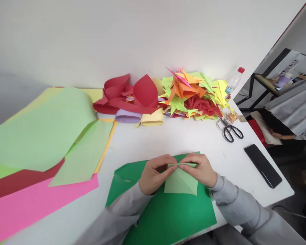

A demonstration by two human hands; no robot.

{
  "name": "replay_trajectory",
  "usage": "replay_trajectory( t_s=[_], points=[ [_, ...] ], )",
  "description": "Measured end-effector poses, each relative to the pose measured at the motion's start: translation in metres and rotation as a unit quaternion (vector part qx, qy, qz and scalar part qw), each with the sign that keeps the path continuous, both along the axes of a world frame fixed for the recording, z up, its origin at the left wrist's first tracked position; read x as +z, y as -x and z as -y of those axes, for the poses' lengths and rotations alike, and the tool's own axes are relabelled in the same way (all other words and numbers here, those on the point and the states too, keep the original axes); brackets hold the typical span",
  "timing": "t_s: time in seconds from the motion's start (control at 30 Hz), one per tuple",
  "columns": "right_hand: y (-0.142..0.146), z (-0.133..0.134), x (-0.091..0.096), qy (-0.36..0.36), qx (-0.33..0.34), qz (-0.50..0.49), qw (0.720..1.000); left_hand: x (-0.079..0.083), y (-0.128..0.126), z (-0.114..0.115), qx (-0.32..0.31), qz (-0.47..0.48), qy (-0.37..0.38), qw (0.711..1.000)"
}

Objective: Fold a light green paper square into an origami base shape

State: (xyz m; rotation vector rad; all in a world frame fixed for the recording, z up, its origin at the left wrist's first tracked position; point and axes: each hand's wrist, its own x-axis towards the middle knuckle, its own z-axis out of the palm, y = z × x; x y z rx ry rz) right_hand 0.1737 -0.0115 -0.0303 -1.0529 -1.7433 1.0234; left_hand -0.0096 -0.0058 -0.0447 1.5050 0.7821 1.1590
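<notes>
Both hands pinch the far edge of a light green square of paper (181, 183), which shows a diagonal crease. My left hand (155, 172) is closed on it, thumb and fingertips near the middle of that edge. My right hand (200, 170) grips the same edge just beside it, and the two thumbs almost meet. Part of the edge is hidden behind the fingers. Beneath the paper lies a larger dark green sheet (175, 217) on the white table (135, 143).
Large coloured sheets (46, 126) spread over the left side. Curled red paper (146, 92) and a pile of folded paper cranes (191, 93) sit by the wall. Scissors (229, 129), a black phone (262, 165) and a bottle (234, 81) are at right. Another person (295, 105) is beyond the table.
</notes>
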Motion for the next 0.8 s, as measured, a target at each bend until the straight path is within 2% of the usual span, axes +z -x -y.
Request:
replay_trajectory(
  t_s=[0.37, 0.53, 0.8],
  points=[
    [-0.0001, -0.0003, -0.0042, 0.041, 0.022, 0.003, 0.999, 0.0019, -0.0002, 0.0008, -0.007, -0.073, -0.026, 0.997],
    [0.0016, 0.0001, -0.0057, 0.064, -0.006, 0.024, 0.998, 0.0011, -0.0005, -0.0004, 0.001, -0.11, -0.036, 0.993],
    [0.0013, -0.0004, -0.0053, 0.049, 0.01, 0.002, 0.999, 0.0, 0.0002, -0.0019, -0.017, -0.109, -0.028, 0.993]
  ],
)
